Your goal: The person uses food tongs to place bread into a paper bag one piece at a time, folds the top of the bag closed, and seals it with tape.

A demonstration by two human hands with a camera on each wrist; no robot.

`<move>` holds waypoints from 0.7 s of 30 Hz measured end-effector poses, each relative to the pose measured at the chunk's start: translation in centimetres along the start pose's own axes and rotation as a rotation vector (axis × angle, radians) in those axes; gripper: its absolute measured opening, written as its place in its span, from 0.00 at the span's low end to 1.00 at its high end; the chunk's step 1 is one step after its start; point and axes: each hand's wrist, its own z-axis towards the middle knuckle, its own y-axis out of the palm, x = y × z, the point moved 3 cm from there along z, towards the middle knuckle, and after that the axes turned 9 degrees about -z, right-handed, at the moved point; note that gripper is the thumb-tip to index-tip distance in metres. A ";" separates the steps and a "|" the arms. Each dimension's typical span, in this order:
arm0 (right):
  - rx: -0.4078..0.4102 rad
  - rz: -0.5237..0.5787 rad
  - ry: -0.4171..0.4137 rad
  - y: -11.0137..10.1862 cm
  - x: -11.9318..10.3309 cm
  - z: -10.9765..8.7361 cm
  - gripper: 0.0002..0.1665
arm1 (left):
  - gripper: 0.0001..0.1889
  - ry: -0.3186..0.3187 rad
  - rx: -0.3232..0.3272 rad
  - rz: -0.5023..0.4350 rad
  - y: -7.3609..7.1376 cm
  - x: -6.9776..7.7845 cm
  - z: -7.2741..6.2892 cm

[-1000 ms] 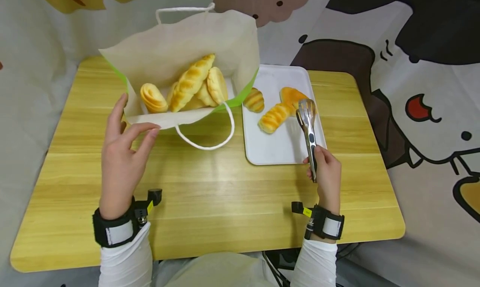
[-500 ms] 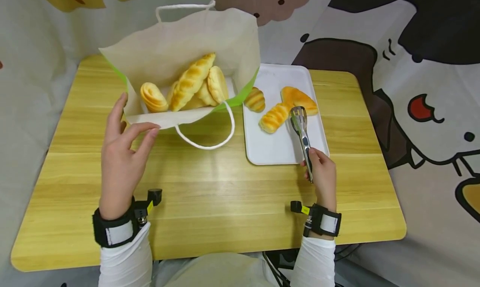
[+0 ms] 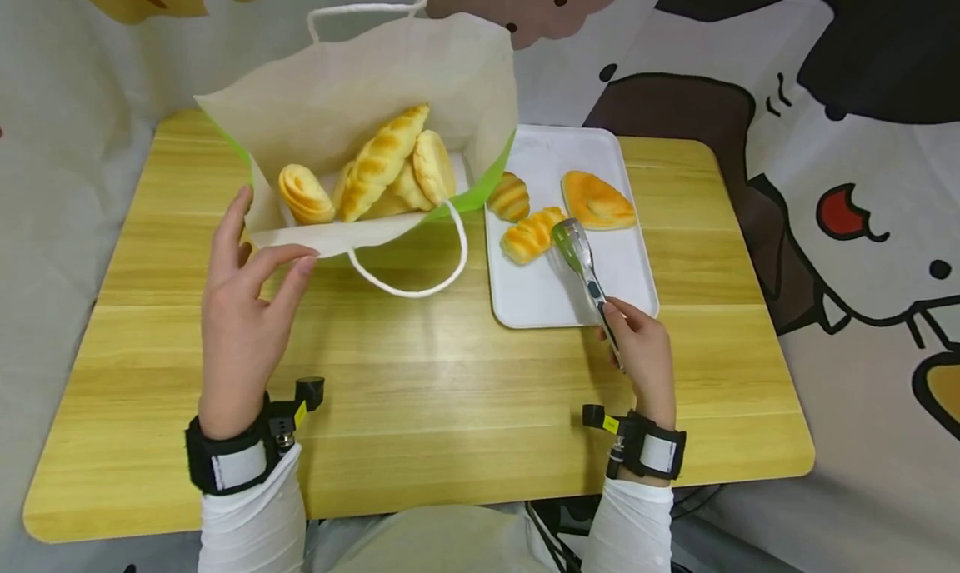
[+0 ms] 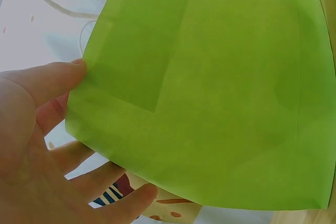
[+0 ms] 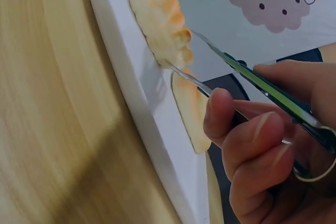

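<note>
My left hand [image 3: 243, 323] pinches the near rim of a green paper bag [image 3: 360, 65] with a pale inside, and its fingers spread along the edge in the left wrist view. Several breads, among them a long twisted loaf [image 3: 382, 161], lie in the bag. My right hand [image 3: 641, 344] holds metal tongs [image 3: 590, 286]. Their tips are parted around the right end of a ridged bread roll [image 3: 528, 236] on the white tray [image 3: 536, 302]. Behind the tips lies a flat, rounded triangular bread [image 3: 597, 201]. A small striped roll [image 3: 508, 197] sits at the tray's left side.
A white rope handle [image 3: 420, 294] loops down from the bag's near side over the wooden table [image 3: 442, 390]. The bag's right side overlaps the tray's left edge in the head view. A cartoon-print cloth [image 3: 847, 323] hangs behind the table.
The tongs have moved left and down from over the triangular bread to the ridged roll. That roll has shifted left, apart from the triangular bread. The left hand stays at the bag's rim.
</note>
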 end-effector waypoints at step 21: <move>0.009 0.031 -0.051 0.0 -0.5 1.4 0.28 | 0.05 0.001 -0.003 -0.005 -0.2 -0.2 0.0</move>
